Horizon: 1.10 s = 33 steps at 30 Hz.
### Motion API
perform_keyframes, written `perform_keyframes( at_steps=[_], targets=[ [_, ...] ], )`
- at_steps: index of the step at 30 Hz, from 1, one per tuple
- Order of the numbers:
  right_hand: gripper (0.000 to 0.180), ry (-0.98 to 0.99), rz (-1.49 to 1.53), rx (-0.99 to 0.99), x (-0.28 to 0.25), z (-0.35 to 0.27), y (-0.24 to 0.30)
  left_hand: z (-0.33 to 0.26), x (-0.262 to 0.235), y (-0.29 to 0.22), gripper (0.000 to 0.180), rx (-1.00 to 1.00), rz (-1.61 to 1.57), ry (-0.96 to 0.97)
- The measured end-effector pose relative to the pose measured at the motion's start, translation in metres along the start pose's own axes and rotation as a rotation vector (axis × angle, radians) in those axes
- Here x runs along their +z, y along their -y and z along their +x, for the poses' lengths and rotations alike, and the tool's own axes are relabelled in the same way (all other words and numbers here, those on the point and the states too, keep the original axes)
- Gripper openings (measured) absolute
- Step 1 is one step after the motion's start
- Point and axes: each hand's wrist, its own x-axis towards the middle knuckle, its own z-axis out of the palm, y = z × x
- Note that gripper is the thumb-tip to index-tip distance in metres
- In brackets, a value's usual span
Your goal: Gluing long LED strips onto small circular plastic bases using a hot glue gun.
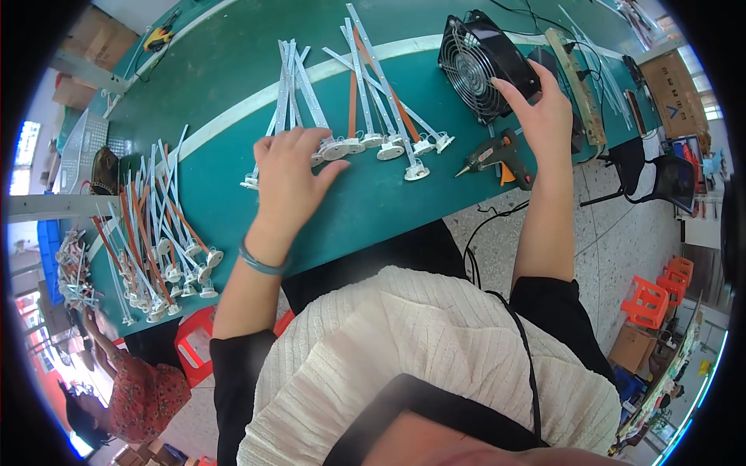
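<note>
A smooth green workbench (233, 93) with a pale stripe ran across a workshop with a speckled floor. The left hand (289, 172) lay palm down, fingers spread and loose, fingertips touching the round white sockets (339, 147) at the ends of flat metal strips (294, 85) fanned beside it. The right hand (544, 109) rested open-fingered against a black square fan (478, 66) with a wire grille; whether it gripped was unclear. A glue gun (497, 155) lay just below.

Green table (233, 70), black fan (486, 66), white holders (388, 147)
</note>
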Motion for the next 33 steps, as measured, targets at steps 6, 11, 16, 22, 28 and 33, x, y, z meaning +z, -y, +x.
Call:
perform_keyframes(
  at_steps=[6, 11, 16, 22, 28, 33],
  targets=[
    [0.068, 0.023, 0.066, -0.011, -0.004, -0.009, 0.002, -0.005, 0.023, -0.004, 0.019, -0.057, -0.010, -0.079],
    [0.053, -0.330, -0.070, -0.359, -0.011, -0.027, 0.022, 0.009, 0.024, 0.004, 0.013, 0.003, -0.211, -0.126],
    [0.028, 0.365, 0.248, -0.415, 0.017, -0.096, 0.048, 0.033, 0.031, 0.005, 0.015, 0.066, -0.294, -0.134],
    [0.018, 0.343, 0.204, -0.403, 0.060, -0.112, 0.043, 0.046, 0.051, -0.001, 0.012, 0.047, -0.239, -0.110],
    [0.020, 0.313, 0.253, -0.365, 0.052, -0.078, 0.044, 0.049, 0.060, -0.001, 0.012, 0.012, -0.289, -0.119],
    [0.045, -0.224, 0.031, -0.526, 0.012, -0.043, 0.036, 0.045, 0.062, -0.002, 0.018, 0.009, -0.328, -0.131]
  ],
)
